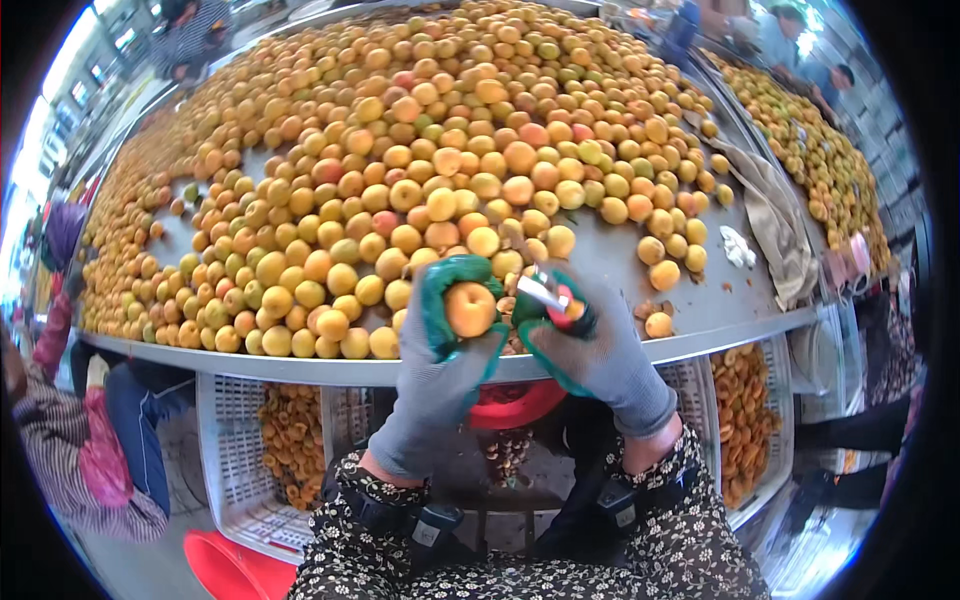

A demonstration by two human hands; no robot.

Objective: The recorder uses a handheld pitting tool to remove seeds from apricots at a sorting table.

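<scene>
My left hand (450,337), in a grey glove with a green coated palm, holds a whole orange-yellow apricot (470,309) near the front edge of a metal table. To its right, my right hand (592,330), gloved the same way, grips a small tool with a red and black handle and a shiny metal end (538,291); its exact kind is unclear. The metal end points up and left, apart from the apricot. Beyond both hands lies a broad heap of apricots (420,172) on the table (731,277).
White plastic crates of opened apricots stand below on the left (232,457) and right (780,420). A red basin (517,405) sits beneath the table edge, a red tub (225,566) lower left. A cloth (776,225) lies at right. Other people are around the tables.
</scene>
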